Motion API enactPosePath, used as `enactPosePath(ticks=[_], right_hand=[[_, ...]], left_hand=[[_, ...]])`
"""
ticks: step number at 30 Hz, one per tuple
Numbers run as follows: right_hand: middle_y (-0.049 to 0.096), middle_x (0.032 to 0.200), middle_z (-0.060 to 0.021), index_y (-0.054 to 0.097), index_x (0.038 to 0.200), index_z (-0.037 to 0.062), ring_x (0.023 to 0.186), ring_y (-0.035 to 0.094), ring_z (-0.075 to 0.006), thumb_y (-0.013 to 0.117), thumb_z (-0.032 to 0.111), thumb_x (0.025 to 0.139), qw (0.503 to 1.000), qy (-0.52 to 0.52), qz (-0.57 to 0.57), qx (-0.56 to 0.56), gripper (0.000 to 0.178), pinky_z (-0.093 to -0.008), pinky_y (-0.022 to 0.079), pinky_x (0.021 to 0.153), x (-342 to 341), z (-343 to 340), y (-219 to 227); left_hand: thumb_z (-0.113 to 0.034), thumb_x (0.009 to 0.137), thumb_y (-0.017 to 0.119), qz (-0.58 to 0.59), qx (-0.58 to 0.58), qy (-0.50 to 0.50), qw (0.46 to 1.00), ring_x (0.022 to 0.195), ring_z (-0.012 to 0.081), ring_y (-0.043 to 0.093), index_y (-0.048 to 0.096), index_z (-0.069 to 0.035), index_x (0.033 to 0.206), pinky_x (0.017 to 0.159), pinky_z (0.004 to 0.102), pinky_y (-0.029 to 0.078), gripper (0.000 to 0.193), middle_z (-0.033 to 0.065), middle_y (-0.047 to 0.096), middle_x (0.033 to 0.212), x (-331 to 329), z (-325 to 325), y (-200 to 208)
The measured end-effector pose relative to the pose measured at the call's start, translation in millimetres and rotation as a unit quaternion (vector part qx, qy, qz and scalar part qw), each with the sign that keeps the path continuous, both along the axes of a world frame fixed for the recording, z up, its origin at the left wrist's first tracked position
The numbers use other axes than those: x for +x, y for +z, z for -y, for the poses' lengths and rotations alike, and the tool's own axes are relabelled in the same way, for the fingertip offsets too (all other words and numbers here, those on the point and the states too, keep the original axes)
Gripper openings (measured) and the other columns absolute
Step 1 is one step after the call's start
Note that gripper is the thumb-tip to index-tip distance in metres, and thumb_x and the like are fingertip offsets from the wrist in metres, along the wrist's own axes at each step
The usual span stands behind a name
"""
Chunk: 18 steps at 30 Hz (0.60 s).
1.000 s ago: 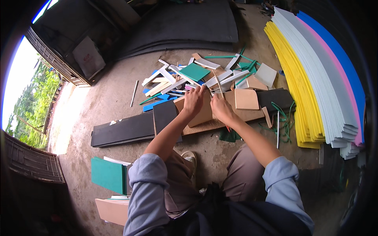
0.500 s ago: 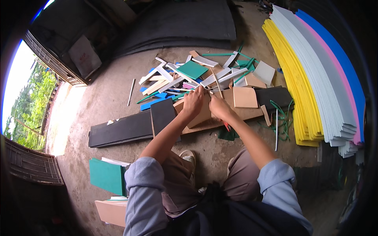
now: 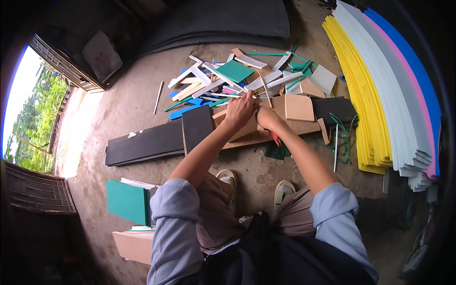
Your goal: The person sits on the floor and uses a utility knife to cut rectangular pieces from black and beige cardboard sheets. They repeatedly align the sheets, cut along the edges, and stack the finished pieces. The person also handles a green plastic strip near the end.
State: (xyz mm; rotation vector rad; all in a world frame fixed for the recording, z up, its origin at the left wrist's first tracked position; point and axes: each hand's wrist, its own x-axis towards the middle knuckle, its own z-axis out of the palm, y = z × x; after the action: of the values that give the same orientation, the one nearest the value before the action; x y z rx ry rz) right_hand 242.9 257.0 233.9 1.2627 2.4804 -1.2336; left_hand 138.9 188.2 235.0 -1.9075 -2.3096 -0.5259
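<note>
In front of me my left hand [image 3: 240,110] is closed at the far edge of a tan foam sheet [image 3: 246,131], its fingertips bent down. My right hand [image 3: 267,118] is curled into a fist close beside it, nearly touching. What its fingers hold is hidden; something red [image 3: 275,138] shows just below its wrist. The tan sheet rests on a brown board [image 3: 285,132]. A black foam piece [image 3: 196,124] lies left of my hands, and a tan square sheet [image 3: 299,108] lies to their right.
Beyond my hands spreads a heap of foam offcuts [image 3: 204,81]. Long black foam strips [image 3: 145,148] reach left. Tall stacks of yellow sheets [image 3: 361,104] and white sheets [image 3: 389,90] stand right. Green sheets [image 3: 127,202] sit near my left arm. Green strips [image 3: 346,137] lie tangled at right.
My left hand has moved right, closing the gap to my right hand. The view has shifted slightly, so the floor things sit higher and more of my right shoe shows.
</note>
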Motion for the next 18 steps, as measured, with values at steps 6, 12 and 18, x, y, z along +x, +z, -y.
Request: enactPosePath(ticks=[6, 12, 18], right_hand=[[0.060, 0.074, -0.0258, 0.053, 0.090, -0.0136, 0.051, 0.061, -0.0318, 0.036, 0.003, 0.076, 0.998, 0.041, 0.046, 0.000, 0.028, -0.0402, 0.048, 0.045, 2, 5, 18], [0.057, 0.062, -0.0247, 0.052, 0.086, -0.0159, 0.042, 0.057, -0.0316, 0.037, 0.009, 0.080, 1.000, -0.005, 0.010, -0.004, 0.029, -0.0391, 0.046, 0.038, -1, 1, -7], [0.060, 0.081, -0.0249, 0.052, 0.098, -0.0073, 0.058, 0.062, -0.0325, 0.036, 0.008, 0.080, 0.994, 0.020, 0.100, -0.037, 0.029, -0.0419, 0.050, 0.053, -12, 1, -77]], left_hand=[[-0.031, 0.077, 0.056, 0.023, 0.042, 0.003, 0.999, 0.071, 0.0278, 0.060, 0.052, -0.006, 0.087, 0.061, 0.0393, 0.048, 0.027, 0.0099, 0.060, 0.081, -13, -6, -7], [-0.029, 0.075, 0.057, -0.009, 0.053, -0.004, 0.999, 0.066, 0.0280, 0.060, 0.051, -0.005, 0.087, 0.055, 0.0388, 0.049, 0.027, 0.0109, 0.059, 0.079, -15, -12, -10], [-0.024, 0.076, 0.054, -0.024, 0.042, -0.023, 0.999, 0.063, 0.0273, 0.060, 0.048, -0.004, 0.083, 0.054, 0.0371, 0.048, 0.022, 0.0114, 0.058, 0.079, -17, -11, -9]])
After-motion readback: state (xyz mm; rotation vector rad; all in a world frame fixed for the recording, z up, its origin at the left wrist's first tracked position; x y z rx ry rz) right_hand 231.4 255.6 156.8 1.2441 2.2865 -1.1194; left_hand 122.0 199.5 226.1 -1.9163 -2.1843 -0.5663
